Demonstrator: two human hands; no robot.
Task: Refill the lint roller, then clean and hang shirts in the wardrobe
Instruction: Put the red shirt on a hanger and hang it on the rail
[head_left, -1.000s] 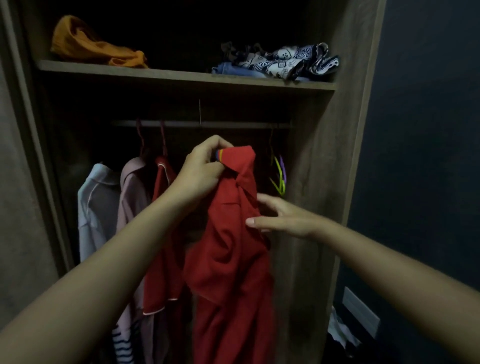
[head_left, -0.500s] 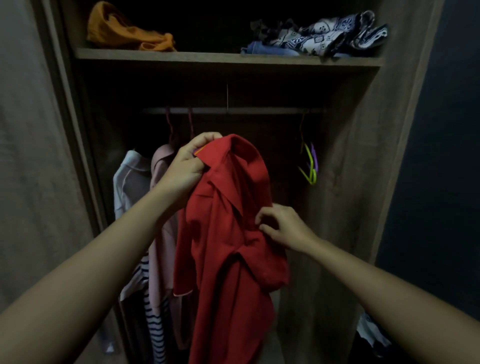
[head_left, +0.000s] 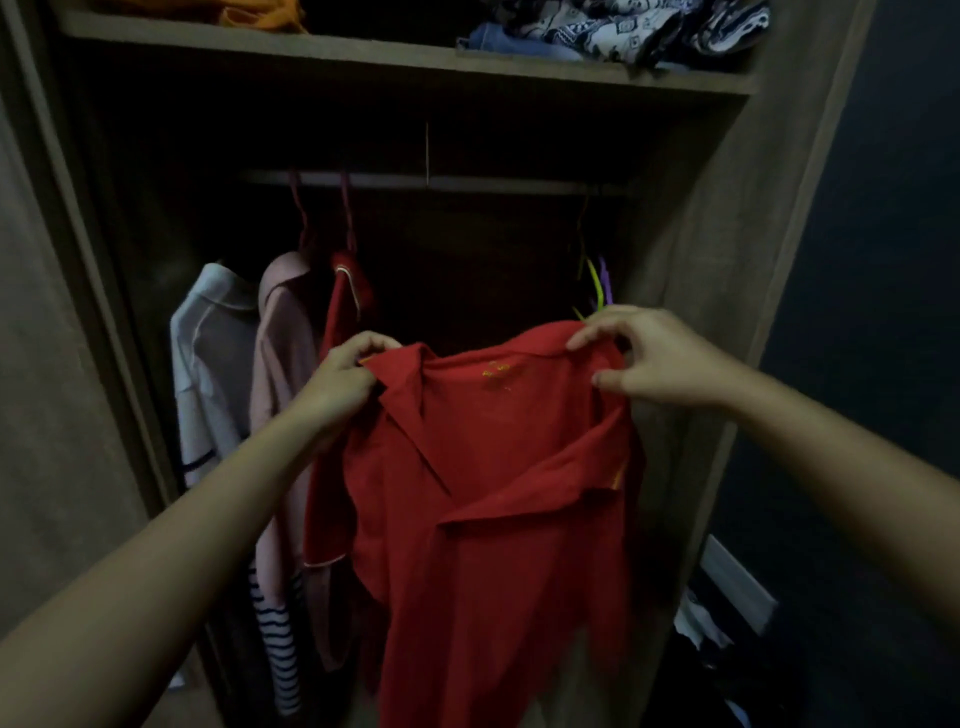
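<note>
We're holding the red shirt (head_left: 493, 493) up in front of the open wardrobe (head_left: 727, 312), below the rail (head_left: 467, 182) and not on it. It is spread between both hands, collar on top, body hanging straight down. Faint yellow print inside the neck, too blurred to read.

Left hand (head_left: 343, 379): fingers curled round the left end of the collar, tight grip on the fabric. Right hand (head_left: 639, 358): thumb and forefinger pinch the top edge at the right shoulder; the other fingers are loosely bent, clear of the cloth.

Behind the shirt, on the left part of the rail: a white shirt (head_left: 208, 353), a pink shirt (head_left: 283, 338) and a second red garment (head_left: 345, 296), packed side by side. A striped piece (head_left: 278, 654) shows low under the pink one. Can't tell which hanger carries it.

Right end of the rail: empty hangers (head_left: 597, 286), green and purple, just behind the right hand.

Shelf (head_left: 363, 52) above: orange cloth (head_left: 260, 13) on the left, patterned folded clothes (head_left: 623, 26) on the right.
</note>
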